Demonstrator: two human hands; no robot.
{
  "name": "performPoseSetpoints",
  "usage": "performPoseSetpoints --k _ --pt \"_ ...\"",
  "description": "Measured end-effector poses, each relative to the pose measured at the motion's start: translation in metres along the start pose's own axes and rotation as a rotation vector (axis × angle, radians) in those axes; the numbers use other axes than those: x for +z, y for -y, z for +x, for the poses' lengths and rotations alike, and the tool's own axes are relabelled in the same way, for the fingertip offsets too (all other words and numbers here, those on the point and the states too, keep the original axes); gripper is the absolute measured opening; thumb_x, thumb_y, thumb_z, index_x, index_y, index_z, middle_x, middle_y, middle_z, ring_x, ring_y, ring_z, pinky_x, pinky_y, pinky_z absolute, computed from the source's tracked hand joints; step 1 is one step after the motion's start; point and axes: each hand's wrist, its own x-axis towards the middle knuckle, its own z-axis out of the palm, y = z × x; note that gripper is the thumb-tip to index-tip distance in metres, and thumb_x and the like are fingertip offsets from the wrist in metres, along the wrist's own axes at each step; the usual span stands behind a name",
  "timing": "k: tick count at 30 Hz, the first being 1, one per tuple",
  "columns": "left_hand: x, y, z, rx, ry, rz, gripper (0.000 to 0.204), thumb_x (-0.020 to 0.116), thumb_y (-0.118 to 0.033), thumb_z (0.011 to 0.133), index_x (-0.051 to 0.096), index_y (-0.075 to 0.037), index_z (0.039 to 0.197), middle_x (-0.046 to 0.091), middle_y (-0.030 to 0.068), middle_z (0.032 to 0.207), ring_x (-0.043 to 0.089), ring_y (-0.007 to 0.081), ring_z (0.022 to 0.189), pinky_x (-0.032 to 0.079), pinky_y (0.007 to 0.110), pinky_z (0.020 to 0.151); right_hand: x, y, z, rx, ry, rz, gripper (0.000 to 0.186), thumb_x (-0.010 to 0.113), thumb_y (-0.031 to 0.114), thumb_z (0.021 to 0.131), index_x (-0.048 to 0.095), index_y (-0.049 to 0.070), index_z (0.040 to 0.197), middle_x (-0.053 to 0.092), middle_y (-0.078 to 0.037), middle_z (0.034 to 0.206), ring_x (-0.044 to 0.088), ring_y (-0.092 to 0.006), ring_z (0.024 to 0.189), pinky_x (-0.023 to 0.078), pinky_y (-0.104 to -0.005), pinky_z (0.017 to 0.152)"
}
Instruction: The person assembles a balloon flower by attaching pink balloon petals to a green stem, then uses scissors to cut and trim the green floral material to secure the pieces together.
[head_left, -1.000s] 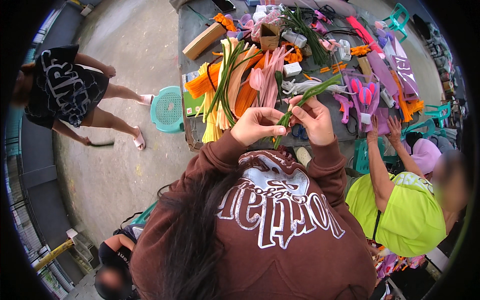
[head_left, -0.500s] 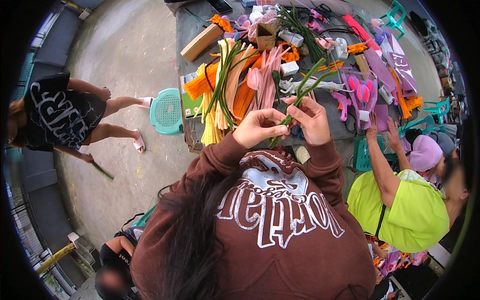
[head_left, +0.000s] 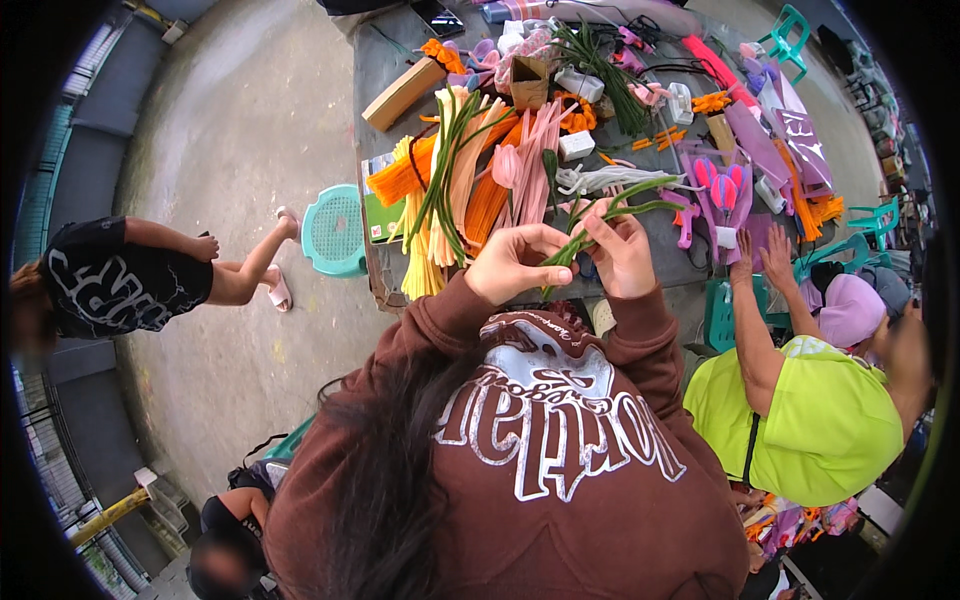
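Both hands are raised over the near edge of the table, working on a few fuzzy green pipe cleaners (head_left: pixel 645 208). My left hand (head_left: pixel 515 262) pinches their lower part between thumb and forefinger. My right hand (head_left: pixel 622 258) grips them just beside it, fingers bent around the strands. Their free ends reach out beyond my right hand, slanting to the right. Beyond my left hand lie bundles of orange pipe cleaners (head_left: pixel 400 180), yellow pipe cleaners (head_left: pixel 424 278) and pink pipe cleaners (head_left: pixel 541 130), with loose green strands on top. A pink tulip-shaped flower (head_left: pixel 507 166) rests among them.
White pipe cleaners (head_left: pixel 610 180), a cardboard box (head_left: pixel 529 82) and a purple glue gun (head_left: pixel 684 218) lie on the grey table (head_left: pixel 395 60). A teal stool (head_left: pixel 335 230) stands at its left. A co-worker in lime green (head_left: pixel 800 420) reaches onto the table at right; another person (head_left: pixel 130 270) walks at left.
The free ends of the green pipe cleaners have swung down to the right. My hands stay nearly in place. The person at left has taken a step.
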Motion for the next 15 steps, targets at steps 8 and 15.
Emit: performPoseSetpoints --k 8,15 --pt "0.008 0.009 0.009 0.026 -0.044 0.089 0.014 0.051 -0.017 0.088 0.052 -0.003 0.088 0.051 -0.0025 0.071 0.047 0.004 0.06 0.041 0.018 0.055 0.009 0.001 0.001 -0.017 -0.033 -0.225 0.009 0.065 0.011 0.078 0.062 0.003 0.08 0.053 0.003 0.064 0.046 -0.004 0.057 0.036 -0.0172 0.052" --pt "0.009 0.008 0.012 0.126 -0.223 0.446 0.013 0.056 -0.015 0.085 0.054 -0.002 0.087 0.055 -0.0023 0.068 0.046 0.0035 0.057 0.037 0.017 0.051 -0.001 0.004 0.006 0.006 -0.005 -0.307 0.015 0.063 0.012 0.08 0.058 0.002 0.09 0.056 -0.001 0.065 0.049 -0.0058 0.053 0.039 -0.019 0.049"
